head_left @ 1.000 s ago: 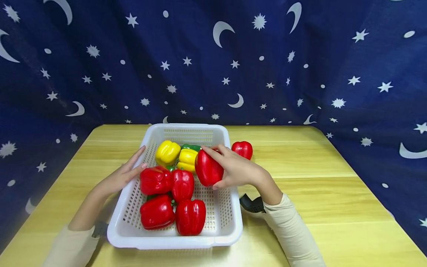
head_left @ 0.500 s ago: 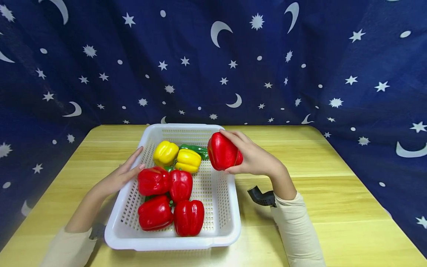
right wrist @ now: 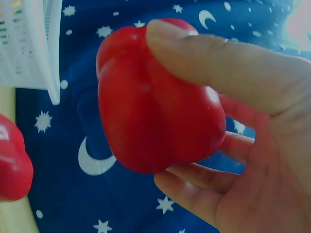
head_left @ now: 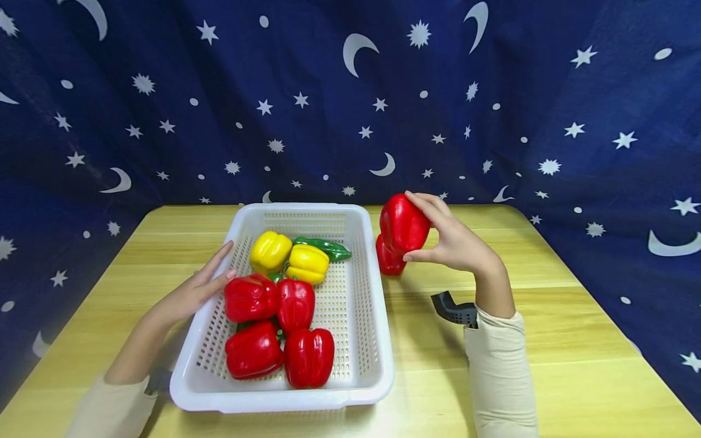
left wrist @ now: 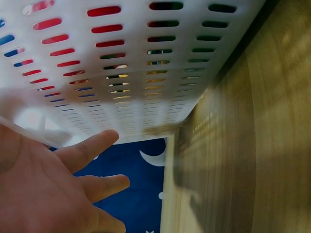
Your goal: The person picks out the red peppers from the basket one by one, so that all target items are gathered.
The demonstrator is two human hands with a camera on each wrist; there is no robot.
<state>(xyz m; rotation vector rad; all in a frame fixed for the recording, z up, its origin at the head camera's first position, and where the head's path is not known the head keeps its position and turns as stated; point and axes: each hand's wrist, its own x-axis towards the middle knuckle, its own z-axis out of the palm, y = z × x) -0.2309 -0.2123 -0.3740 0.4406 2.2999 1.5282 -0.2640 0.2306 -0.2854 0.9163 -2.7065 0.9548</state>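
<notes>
My right hand (head_left: 457, 240) holds a red bell pepper (head_left: 403, 222) above the table, to the right of the white basket (head_left: 274, 400). In the right wrist view the thumb lies across one side of that pepper and the fingers curl under the other. Another red bell pepper (head_left: 390, 263) stands on the table beside the basket, partly covered by the held one. My left hand (head_left: 194, 292) touches the basket's left rim with extended, spread fingers. Inside the basket lie several red bell peppers (head_left: 251, 298), two yellow ones (head_left: 308, 264) and a long green pepper (head_left: 331, 249).
The basket stands on a wooden table (head_left: 547, 340), left of centre. Behind the table hangs a dark blue cloth (head_left: 306, 61) with moons and stars. A black wrist mount (head_left: 454, 309) sits at the right sleeve.
My right hand has carried the red bell pepper from over the basket to the right, past its rim, and higher. The green pepper has come into fuller view. My left hand stays at the rim.
</notes>
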